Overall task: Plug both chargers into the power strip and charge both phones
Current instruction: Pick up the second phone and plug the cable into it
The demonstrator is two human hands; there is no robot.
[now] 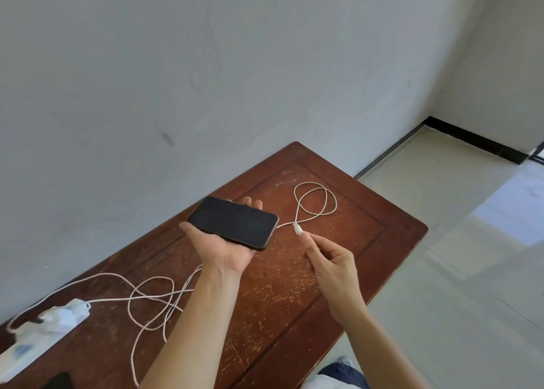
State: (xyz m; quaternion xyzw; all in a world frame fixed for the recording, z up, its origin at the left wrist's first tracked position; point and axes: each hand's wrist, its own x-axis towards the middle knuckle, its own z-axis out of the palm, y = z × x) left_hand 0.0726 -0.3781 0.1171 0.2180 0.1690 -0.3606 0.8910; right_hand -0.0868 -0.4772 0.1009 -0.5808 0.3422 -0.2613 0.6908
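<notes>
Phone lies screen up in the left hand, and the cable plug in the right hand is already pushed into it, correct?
Not quite. The head view shows the plug, pinched by the right hand, still apart from the phone in the left hand.

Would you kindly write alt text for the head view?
Left hand holds a dark phone flat while the right hand pinches a white cable connector beside it, unplugged. Below, a wooden table carries looped cable and a white power strip.
</notes>
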